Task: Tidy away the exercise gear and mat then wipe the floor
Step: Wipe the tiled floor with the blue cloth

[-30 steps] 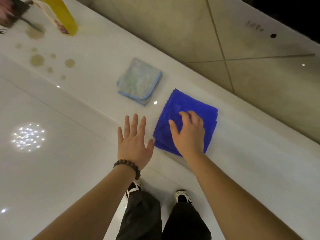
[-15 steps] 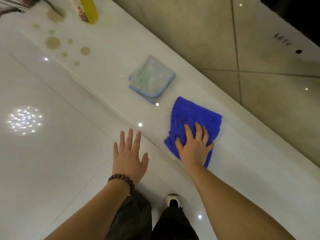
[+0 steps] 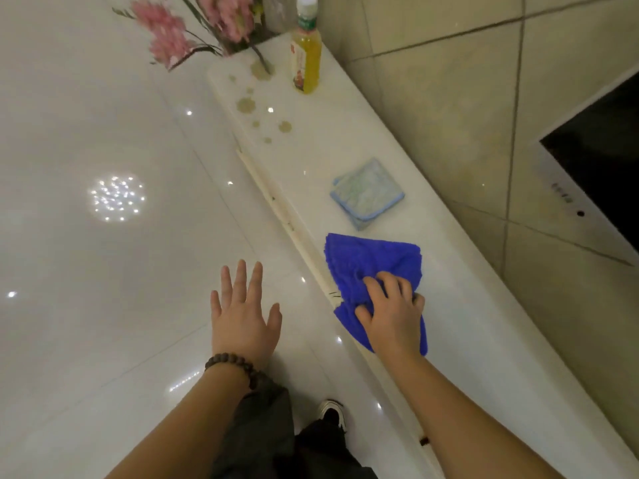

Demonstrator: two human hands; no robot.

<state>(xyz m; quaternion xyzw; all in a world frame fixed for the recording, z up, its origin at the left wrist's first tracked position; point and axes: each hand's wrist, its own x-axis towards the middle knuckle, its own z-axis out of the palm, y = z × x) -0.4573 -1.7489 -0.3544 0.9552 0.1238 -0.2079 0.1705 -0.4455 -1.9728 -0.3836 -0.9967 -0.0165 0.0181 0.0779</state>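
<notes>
A bright blue cloth (image 3: 371, 262) lies bunched on a white raised ledge (image 3: 484, 323) along the wall. My right hand (image 3: 390, 312) grips its near part, fingers curled into the fabric. My left hand (image 3: 242, 312) hovers with straight, spread fingers over the glossy white floor (image 3: 103, 305), left of the ledge, holding nothing. A folded pale blue cloth (image 3: 368, 193) lies on the ledge just beyond the blue one.
Farther along the ledge are brownish spill spots (image 3: 257, 114), a yellow bottle (image 3: 306, 62) and pink flowers (image 3: 179, 32). A beige tiled wall (image 3: 466, 98) rises to the right, with a dark screen (image 3: 601, 157) on it. My shoe (image 3: 333, 414) stands by the ledge.
My right hand's fingers went from lying flat on the blue cloth to curling into it, bunching the fabric. The view tilted up, bringing the bottle and flowers into sight.
</notes>
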